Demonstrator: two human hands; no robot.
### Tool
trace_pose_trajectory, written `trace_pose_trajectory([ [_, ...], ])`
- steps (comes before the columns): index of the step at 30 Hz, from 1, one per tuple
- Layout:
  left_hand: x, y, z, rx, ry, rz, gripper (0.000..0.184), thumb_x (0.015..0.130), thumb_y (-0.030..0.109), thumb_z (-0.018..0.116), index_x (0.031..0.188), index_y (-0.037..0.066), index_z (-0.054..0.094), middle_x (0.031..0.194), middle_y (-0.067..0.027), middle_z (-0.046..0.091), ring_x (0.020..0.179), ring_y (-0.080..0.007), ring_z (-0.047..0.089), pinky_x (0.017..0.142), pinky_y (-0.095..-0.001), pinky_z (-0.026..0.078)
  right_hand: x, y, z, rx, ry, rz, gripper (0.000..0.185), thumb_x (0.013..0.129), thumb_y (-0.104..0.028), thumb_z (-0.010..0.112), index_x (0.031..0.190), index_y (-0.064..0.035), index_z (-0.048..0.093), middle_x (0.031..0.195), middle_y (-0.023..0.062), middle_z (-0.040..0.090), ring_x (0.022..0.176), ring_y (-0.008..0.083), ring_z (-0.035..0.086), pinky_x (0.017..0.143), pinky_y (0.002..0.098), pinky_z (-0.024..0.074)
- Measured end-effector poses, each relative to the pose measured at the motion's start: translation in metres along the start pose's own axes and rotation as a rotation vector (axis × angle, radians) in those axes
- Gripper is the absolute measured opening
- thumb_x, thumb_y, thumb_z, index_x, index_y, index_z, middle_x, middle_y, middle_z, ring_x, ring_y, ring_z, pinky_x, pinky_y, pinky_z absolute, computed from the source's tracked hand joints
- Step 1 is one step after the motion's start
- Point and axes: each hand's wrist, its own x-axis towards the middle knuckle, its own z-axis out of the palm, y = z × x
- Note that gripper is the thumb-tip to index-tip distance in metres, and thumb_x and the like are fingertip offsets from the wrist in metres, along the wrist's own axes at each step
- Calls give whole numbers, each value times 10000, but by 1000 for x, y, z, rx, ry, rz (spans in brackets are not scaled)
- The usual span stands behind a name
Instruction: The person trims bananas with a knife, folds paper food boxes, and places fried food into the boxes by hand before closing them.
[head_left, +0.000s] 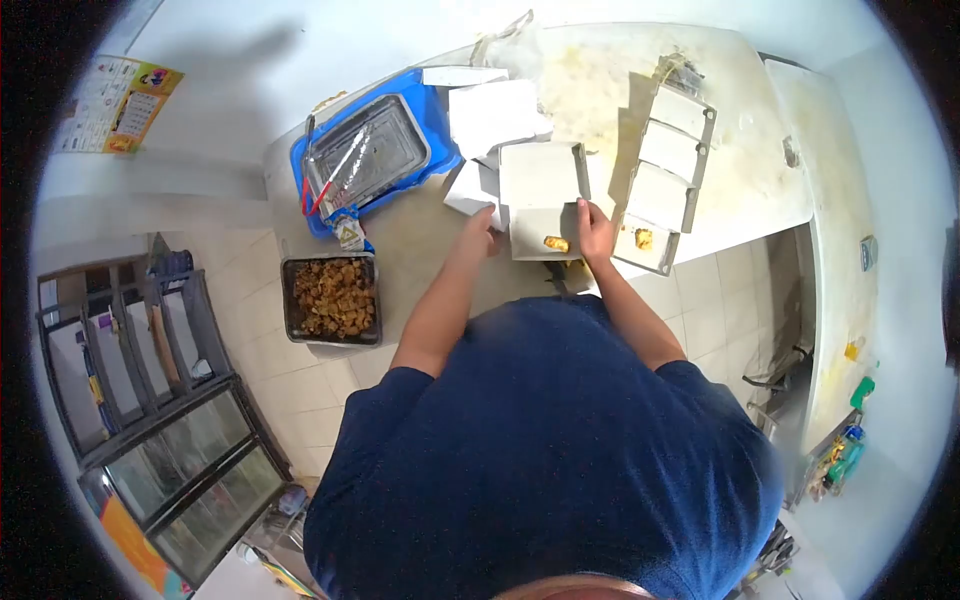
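Observation:
An open white cardboard box [531, 226] lies in front of me with its lid [540, 172] folded back. A small browned piece of food [556, 243] rests inside it. My right hand [596, 232] grips the box's right side, thumb over the edge. Just left of the box is my left hand [482, 232], its fingers partly bent and apart, with nothing visible in them; its fingertips are near a white carton piece [473, 190]. To the right, a row of open white boxes [667, 152] stands joined or overlapping, and the nearest has a similar food piece [643, 239].
A black tray [288, 318] of browned food pieces sits at the table's left front corner. Behind it, a blue tub [442, 140] bears a dark tray [400, 170] and red-handled tongs [318, 198]. More white cartons [495, 110] are stacked at the back. A rack [130, 340] stands left.

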Motion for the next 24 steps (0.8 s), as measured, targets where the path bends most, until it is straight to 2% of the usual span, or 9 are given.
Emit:
trace_pose_trajectory([
  [5, -10, -5, -14, 80, -32, 25, 485, 972, 407, 557, 1319, 77, 484, 1274, -111, 567, 1169, -307, 552, 993, -508, 441, 3, -2, -1, 38, 18, 13, 480, 991, -394, 513, 1019, 64, 652, 688, 88, 570, 697, 152, 531, 674, 305, 447],
  [8, 62, -25, -58, 0, -216, 97, 507, 951, 474, 568, 1314, 127, 498, 1216, -111, 578, 1107, -297, 540, 963, -503, 431, 9, -7, -11, 47, -24, 82, 467, 995, -378, 506, 1011, 67, 648, 704, 90, 579, 715, 149, 522, 697, 306, 448],
  [11, 11, -35, -60, 31, -165, 185, 476, 977, 415, 551, 1337, 116, 463, 1215, -125, 572, 1098, -313, 544, 950, -512, 449, 12, -21, -27, 114, -88, 102, 469, 998, -375, 496, 1006, 70, 643, 726, 100, 595, 725, 149, 513, 708, 311, 451],
  [12, -23, -38, -51, 25, -120, 206, 482, 975, 394, 564, 1344, 112, 438, 1220, -118, 564, 1075, -307, 558, 913, -491, 482, 13, -16, -26, 121, -12, 61, 469, 996, -383, 501, 989, 62, 647, 687, 91, 569, 685, 150, 505, 667, 321, 443],
  [14, -25, -46, -62, 91, -130, 293, 540, 980, 382, 557, 1372, 51, 389, 1288, -133, 524, 1146, -321, 527, 955, -512, 454, 24, -3, -17, 136, 136, -25, 470, 991, -399, 512, 957, 47, 656, 608, 75, 517, 605, 152, 489, 585, 341, 428],
  [15, -25, -47, -66, 127, -133, 338, 569, 982, 375, 553, 1386, 20, 364, 1321, -141, 504, 1182, -328, 511, 975, -523, 440, 29, -3, -18, 125, 140, -9, 466, 991, -392, 515, 952, 51, 654, 605, 74, 513, 600, 147, 481, 578, 336, 423],
  [18, -39, -56, -67, 102, -128, 387, 574, 970, 355, 580, 1385, 37, 342, 1286, -150, 516, 1145, -330, 538, 943, -520, 466, 44, -19, -32, 141, 169, 35, 451, 990, -370, 525, 940, 60, 650, 600, 78, 502, 592, 121, 447, 553, 314, 404],
  [24, -69, -59, -51, 249, -161, 463, 560, 954, 369, 604, 1349, 63, 353, 1263, -164, 512, 1093, -313, 575, 893, -476, 511, 85, -12, -41, 154, 231, -6, 481, 993, -395, 513, 960, 61, 664, 599, 64, 508, 600, 120, 447, 562, 312, 408],
])
